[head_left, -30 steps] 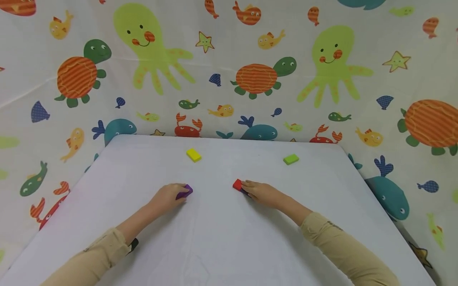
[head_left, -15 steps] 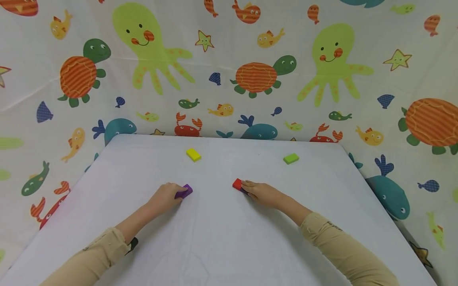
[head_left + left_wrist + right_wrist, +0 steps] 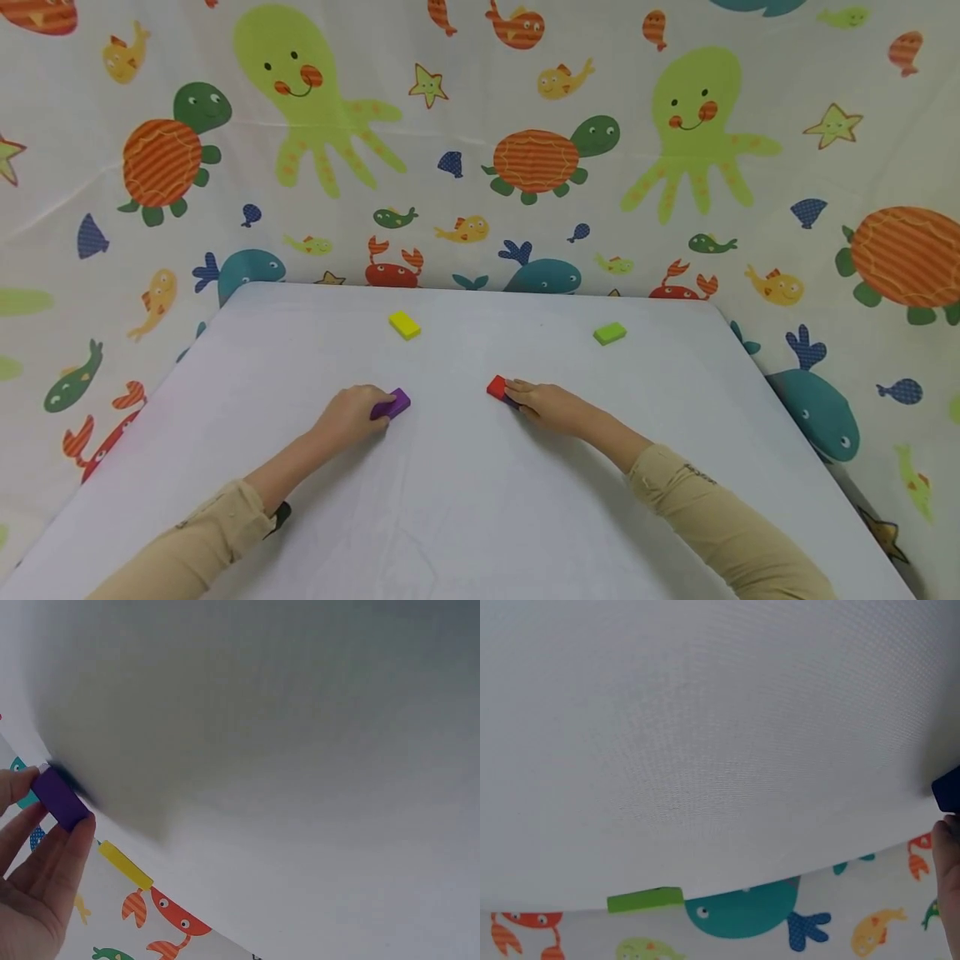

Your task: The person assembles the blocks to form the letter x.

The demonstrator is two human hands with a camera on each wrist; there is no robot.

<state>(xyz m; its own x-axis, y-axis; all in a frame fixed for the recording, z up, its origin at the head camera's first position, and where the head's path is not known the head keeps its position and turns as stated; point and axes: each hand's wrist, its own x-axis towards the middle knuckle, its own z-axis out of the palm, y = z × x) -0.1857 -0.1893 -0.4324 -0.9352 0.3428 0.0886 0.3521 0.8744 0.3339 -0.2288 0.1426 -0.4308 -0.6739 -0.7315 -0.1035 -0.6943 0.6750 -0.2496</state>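
In the head view my left hand (image 3: 356, 414) grips a purple block (image 3: 395, 403) between thumb and fingers. The left wrist view shows the same purple block (image 3: 61, 797) pinched at its ends, with a dark shadow beside it. My right hand (image 3: 550, 407) holds a dark blue block (image 3: 513, 403), largely covered by the fingers. Against its far end is a red block (image 3: 496, 387). The right wrist view catches only a corner of the dark blue block (image 3: 948, 792) and part of the hand; no red shows on the block there. A gap of table separates the purple and red blocks.
Farther back on the white table (image 3: 450, 500) lie a yellow block (image 3: 405, 325) at left and a light green block (image 3: 610, 333) at right. A cloth (image 3: 450, 125) printed with sea animals hangs behind the table and along its sides.
Over the last half second my left hand has shifted the purple block slightly to the right. The right hand and the red, yellow and green blocks stay about where they were.
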